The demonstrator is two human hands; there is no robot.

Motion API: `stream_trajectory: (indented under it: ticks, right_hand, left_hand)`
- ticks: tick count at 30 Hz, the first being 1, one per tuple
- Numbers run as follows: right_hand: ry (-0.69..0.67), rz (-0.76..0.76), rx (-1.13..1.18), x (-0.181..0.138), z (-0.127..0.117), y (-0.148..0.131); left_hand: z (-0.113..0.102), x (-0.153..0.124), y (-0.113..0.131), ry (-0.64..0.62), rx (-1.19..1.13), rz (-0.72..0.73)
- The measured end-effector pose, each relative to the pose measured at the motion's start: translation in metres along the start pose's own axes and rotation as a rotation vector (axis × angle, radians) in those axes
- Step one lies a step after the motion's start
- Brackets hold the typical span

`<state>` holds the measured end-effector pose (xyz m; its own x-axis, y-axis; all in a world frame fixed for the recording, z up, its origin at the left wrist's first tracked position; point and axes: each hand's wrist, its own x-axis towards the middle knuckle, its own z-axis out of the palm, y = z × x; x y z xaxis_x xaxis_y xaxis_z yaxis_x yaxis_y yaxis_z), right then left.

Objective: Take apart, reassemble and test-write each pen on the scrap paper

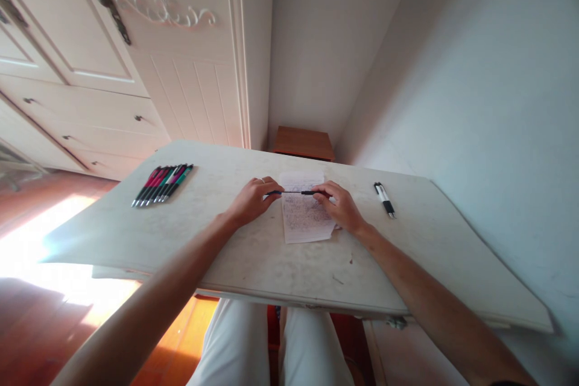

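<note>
A thin dark pen [294,192] is held level between both hands, just above a scribbled sheet of paper [304,220]. My left hand [252,198], with a ring on one finger, pinches the pen's left end. My right hand [341,205] pinches its right end and rests partly on the paper. Both hands are closed on the pen. The paper lies near the middle of a white table [253,253].
A row of several pink, green and black pens [163,184] lies at the table's far left. Two white and black pens [385,199] lie to the right. A cream wardrobe [136,72] stands behind on the left, a small brown stand [303,143] behind the table, a wall on the right.
</note>
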<state>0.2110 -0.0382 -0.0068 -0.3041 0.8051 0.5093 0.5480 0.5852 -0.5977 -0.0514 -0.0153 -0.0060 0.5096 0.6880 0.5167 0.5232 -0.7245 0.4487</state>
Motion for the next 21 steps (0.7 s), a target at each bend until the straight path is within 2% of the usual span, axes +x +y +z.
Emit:
stream_trajectory:
  ticks: [21]
  right_hand:
    - [-0.009, -0.007, -0.006, -0.0001, 0.0015, -0.0059]
  left_hand:
    - [0.0018, -0.0016, 0.0007, -0.005, -0.002, -0.013]
